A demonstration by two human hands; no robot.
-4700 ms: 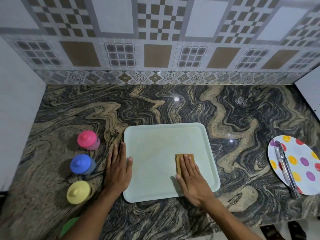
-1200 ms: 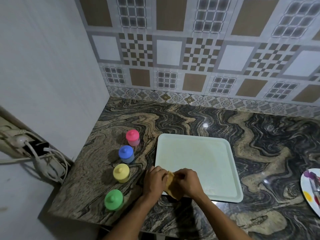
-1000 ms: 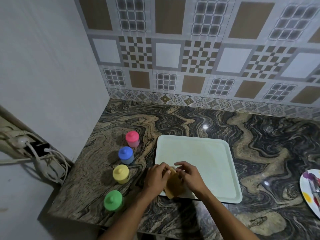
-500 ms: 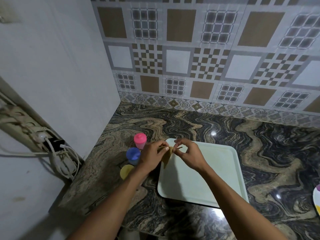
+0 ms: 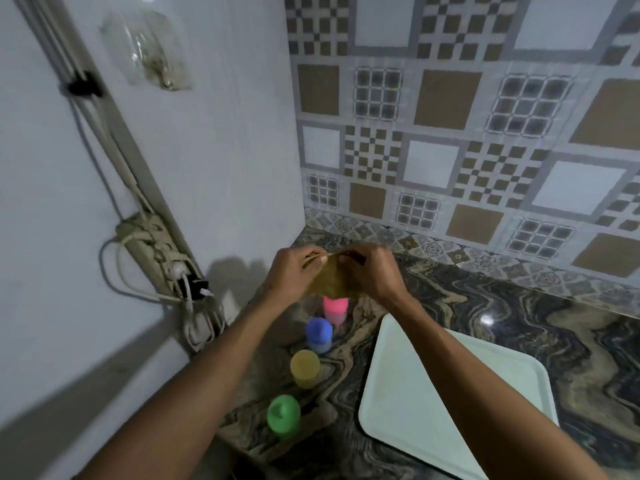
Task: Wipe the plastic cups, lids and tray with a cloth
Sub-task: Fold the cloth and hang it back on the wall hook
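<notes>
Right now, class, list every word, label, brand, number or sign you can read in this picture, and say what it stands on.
No text can be read.
The pink cup, blue cup, yellow cup, green cup, tray and cloth show no print.
The clear packet on the wall and the power strip are too blurred to tell.

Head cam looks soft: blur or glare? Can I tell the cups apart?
Head view: motion blur softens the tiles, but pink cup, blue cup, yellow cup and green cup are distinct; small glare spot on the counter beyond the tray; shadow on the side wall beside the left hand and right hand pinching the cloth.
</notes>
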